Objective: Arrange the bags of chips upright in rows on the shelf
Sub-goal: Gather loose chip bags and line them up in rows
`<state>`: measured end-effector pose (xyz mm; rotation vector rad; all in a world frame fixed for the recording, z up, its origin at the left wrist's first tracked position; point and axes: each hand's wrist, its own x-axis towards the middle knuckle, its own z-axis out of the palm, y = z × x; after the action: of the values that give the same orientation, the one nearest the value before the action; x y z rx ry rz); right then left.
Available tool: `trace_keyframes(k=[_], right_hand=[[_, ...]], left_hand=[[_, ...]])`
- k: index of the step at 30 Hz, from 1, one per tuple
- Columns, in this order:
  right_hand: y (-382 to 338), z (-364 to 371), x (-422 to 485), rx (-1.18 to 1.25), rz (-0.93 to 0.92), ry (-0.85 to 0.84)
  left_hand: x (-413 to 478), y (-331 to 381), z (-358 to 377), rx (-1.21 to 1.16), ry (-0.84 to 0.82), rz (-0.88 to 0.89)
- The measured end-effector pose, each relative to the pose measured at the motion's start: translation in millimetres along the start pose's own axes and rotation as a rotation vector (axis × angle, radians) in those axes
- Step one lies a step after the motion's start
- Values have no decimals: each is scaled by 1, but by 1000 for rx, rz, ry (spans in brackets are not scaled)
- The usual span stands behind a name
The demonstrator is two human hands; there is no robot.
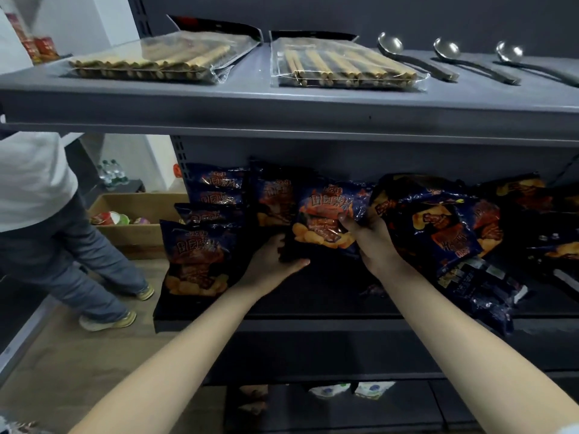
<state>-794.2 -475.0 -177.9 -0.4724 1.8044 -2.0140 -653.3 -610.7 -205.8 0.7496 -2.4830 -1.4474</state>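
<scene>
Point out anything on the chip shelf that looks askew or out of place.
The pile of chip bags on the right lies tumbled and overlapping, and one bag hangs over the shelf front edge. The left row stands upright. The left hand and right hand hold a middle bag.

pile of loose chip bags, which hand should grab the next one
Right, probably. The right hand grips the held bag on the side beside the loose pile; the left hand supports its bottom, nearer the upright row.
</scene>
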Motion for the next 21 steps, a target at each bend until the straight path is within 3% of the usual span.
trace_keyframes(k=[4,9,15,21], right_hand=[[7,13,25,-69,18,7],[24,37,42,-116,47,-56],[41,64,48,-220,58,-88],[46,80,47,-361,-6,34]], left_hand=[[-5,-9,11,469,15,158],[-6,-20,15,782,27,216],[-10,-26,10,828,31,247],[-12,-33,6,762,19,223]])
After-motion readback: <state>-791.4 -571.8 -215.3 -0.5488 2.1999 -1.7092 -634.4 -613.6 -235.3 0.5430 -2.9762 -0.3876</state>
